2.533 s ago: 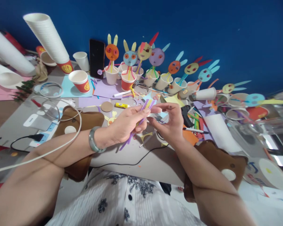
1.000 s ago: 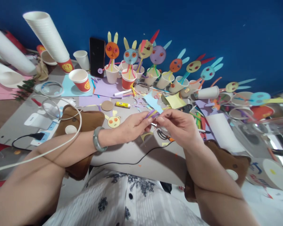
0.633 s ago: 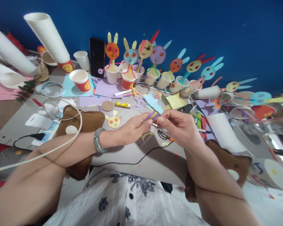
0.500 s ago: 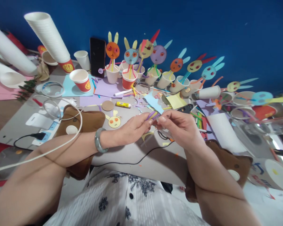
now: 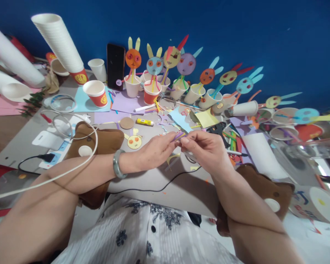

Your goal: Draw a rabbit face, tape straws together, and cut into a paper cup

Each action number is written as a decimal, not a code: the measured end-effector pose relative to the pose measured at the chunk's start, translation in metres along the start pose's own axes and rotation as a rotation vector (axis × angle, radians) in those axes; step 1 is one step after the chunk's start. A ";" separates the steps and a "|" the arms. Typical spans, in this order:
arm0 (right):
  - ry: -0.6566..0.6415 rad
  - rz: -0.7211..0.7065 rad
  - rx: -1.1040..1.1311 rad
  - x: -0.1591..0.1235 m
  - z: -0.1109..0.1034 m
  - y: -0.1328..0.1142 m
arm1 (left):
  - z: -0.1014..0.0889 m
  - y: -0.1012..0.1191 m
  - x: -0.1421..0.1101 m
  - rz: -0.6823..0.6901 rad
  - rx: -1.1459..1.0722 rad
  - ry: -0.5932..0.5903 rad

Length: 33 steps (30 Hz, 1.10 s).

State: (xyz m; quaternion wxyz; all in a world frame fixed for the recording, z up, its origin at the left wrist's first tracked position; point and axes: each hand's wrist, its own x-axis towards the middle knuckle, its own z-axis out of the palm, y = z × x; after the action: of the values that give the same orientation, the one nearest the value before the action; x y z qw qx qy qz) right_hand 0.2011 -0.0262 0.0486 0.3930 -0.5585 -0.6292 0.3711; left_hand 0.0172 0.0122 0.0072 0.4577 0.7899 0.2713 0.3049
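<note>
My left hand [image 5: 156, 152] is closed round a small bundle of purple and yellow paper strips [image 5: 179, 136] above the middle of the table. My right hand [image 5: 209, 151] meets it from the other side, thumb and fingers pinching the near end of the same strips. The fingers hide most of the bundle. Left of my hands, a pale yellow paper rabbit face [image 5: 134, 142] with orange eyes lies flat. A yellow glue stick [image 5: 145, 122] and a round brown disc [image 5: 127, 123] lie just behind it.
Paper cups [image 5: 153, 91] carrying rabbit-face figures line the blue wall. A tall stack of cups [image 5: 62, 46] leans at the left, near a phone [image 5: 116, 66]. Brown cushions [image 5: 107, 141] lie under both forearms. A white cable [image 5: 96, 137] crosses my left arm; a black cable [image 5: 154, 190] runs nearby.
My hands have drawn slightly closer, and the right fingertips now cover more of the strips' end. The view has shifted a little; other things on the table stay put.
</note>
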 end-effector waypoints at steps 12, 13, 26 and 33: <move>0.155 -0.029 -0.009 0.002 0.012 0.016 | -0.001 0.002 -0.002 0.000 0.065 -0.019; 0.156 -0.030 -0.010 0.003 0.012 0.016 | -0.001 0.004 -0.002 -0.013 0.062 -0.028; 0.064 0.006 0.060 0.003 0.010 0.002 | -0.003 0.013 -0.003 -0.034 -0.048 -0.009; -0.035 0.035 0.052 0.005 -0.002 0.001 | -0.001 0.007 0.000 -0.102 -0.219 0.021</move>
State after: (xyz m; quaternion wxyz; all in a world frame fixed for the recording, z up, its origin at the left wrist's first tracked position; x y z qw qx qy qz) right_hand 0.2030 -0.0214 0.0492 0.3899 -0.5523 -0.6164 0.4038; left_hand 0.0175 0.0096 0.0133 0.5531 0.7172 0.2810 0.3174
